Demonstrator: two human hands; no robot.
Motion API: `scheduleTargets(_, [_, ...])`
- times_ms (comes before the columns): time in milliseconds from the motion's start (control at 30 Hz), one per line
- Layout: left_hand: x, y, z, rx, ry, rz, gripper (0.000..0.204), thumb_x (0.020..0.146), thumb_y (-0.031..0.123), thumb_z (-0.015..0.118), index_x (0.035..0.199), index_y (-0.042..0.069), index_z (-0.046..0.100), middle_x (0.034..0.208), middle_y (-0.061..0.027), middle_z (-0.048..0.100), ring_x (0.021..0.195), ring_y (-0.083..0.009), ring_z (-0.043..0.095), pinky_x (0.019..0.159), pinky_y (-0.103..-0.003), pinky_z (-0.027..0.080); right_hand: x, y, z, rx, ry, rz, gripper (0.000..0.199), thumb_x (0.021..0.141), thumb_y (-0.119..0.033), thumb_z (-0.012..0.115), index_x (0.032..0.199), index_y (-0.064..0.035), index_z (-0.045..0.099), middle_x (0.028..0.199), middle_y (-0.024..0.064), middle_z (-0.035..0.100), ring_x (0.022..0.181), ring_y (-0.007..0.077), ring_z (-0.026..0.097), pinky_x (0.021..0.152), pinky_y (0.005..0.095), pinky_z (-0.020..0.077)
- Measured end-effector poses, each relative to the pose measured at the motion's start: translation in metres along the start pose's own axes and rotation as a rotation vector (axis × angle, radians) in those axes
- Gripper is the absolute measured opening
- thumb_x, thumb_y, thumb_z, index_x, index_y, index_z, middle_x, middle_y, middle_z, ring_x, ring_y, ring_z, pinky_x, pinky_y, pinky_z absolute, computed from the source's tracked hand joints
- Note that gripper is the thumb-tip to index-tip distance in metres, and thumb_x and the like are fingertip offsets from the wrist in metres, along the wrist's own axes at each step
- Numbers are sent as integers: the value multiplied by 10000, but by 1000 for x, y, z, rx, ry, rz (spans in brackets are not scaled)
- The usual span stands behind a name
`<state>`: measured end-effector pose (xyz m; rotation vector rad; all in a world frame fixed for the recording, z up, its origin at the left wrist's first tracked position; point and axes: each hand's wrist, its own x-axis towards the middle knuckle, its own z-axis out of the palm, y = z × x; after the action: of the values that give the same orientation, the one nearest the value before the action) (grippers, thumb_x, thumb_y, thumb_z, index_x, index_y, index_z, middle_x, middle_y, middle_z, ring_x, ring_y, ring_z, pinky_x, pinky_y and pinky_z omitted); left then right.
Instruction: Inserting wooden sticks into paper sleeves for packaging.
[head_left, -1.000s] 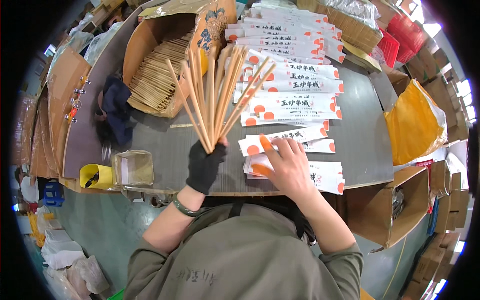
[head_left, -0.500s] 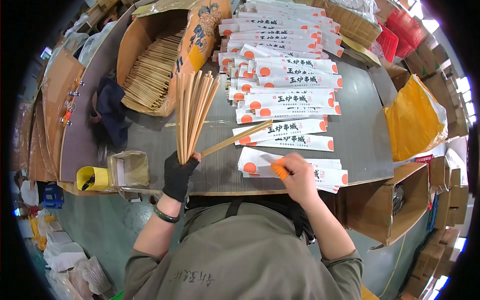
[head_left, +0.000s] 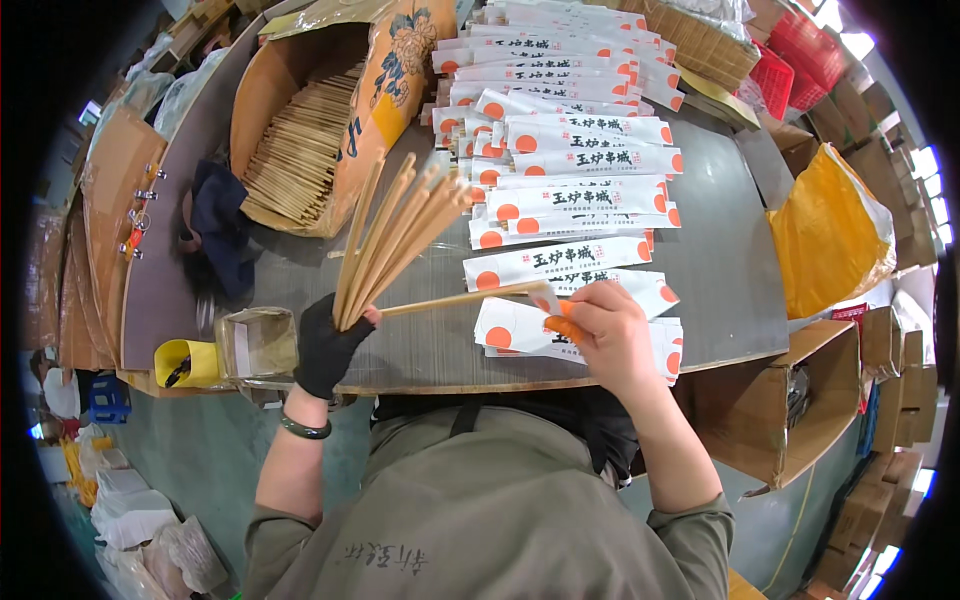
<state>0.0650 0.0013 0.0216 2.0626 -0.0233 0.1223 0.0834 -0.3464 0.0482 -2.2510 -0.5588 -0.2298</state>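
Note:
My left hand (head_left: 328,350), in a black fingerless glove, is closed around a fanned bundle of wooden chopsticks (head_left: 395,235), which points up and away. From the same hand a pair of chopsticks (head_left: 450,298) slants to the right. The tips of this pair meet the end of a white paper chopstick sleeve (head_left: 545,297); whether they are inside it I cannot tell. My right hand (head_left: 612,335), with an orange finger cover (head_left: 566,329), pinches that sleeve, and the hand hides part of it. Just below lies a small stack of printed sleeves (head_left: 520,335).
Rows of white sleeves (head_left: 590,195) with red dots run up the grey table (head_left: 725,250). An open carton of chopsticks (head_left: 285,200) lies at the far left. A yellow cup (head_left: 200,358) and small box (head_left: 258,342) stand near left. A cardboard box (head_left: 770,420) sits at right.
My left hand has moved slightly left and down, and its bundle has fanned to the right. My right hand has risen slightly and now meets the chopstick tips with the sleeve.

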Motion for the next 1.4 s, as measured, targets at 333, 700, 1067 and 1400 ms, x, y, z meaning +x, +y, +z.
scheduleTargets(333, [1, 6, 12, -170, 2, -75, 131, 802, 106, 715, 857, 8, 645, 764, -64, 682, 713, -136, 639, 687, -286, 504, 4, -3, -13, 145, 58, 328, 243, 733, -47, 801, 721, 19, 567, 731, 62, 540, 648, 155, 508, 606, 282, 423])
scheduleTargets(700, [7, 29, 27, -274, -210, 24, 295, 913, 285, 650, 1024, 11, 638, 983, -86, 678, 902, -156, 624, 785, -305, 496, 13, -17, 6, -118, 71, -277, 178, 687, -101, 788, 834, -65, 695, 794, 45, 599, 718, 235, 570, 627, 346, 469])
scheduleTargets(1067, [9, -12, 61, -291, 105, -235, 247, 898, 232, 691, 1019, 17, 680, 852, -37, 690, 715, -116, 622, 664, -263, 506, -28, -8, 31, -471, -295, -286, 349, 730, -89, 685, 1057, 18, 627, 964, 83, 575, 896, 245, 572, 738, 355, 476])
scheduleTargets(1400, [-5, 2, 54, -270, 214, -184, 228, 856, 167, 734, 972, -25, 692, 813, -63, 701, 722, -100, 630, 674, -253, 502, -38, 8, 39, -154, 35, -192, 176, 739, -42, 753, 859, -23, 626, 836, 94, 586, 728, 246, 582, 613, 334, 479])
